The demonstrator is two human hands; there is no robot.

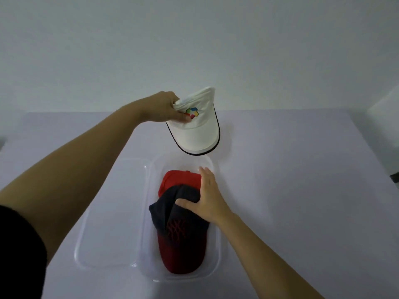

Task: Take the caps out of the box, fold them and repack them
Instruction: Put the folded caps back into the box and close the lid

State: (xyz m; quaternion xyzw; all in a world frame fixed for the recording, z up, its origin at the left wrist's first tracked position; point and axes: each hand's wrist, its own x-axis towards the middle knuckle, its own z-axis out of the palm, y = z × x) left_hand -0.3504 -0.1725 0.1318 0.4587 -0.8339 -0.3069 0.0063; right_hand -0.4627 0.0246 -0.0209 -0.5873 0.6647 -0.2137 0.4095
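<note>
Gripping white cap [194, 134], L fingers [173, 98] partly hidden; black cap [164, 210] overlaps red cap [179, 178]

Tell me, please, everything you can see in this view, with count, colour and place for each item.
white cap: one, white with a dark brim edge and a multicoloured logo, held in the air beyond the box
dark cap: one, black fading to red at the brim, in the box, nearer end
red cap: one, red, in the box, partly under the dark cap
box: one, clear plastic, on the table
lid: one, clear, flat on the table, beside the box's left side
table: one, pale, under everything
sleeve: one, black, lower left edge
left hand: one, grips the white cap's crown
right hand: one, rests on the dark cap, fingers straight
</note>
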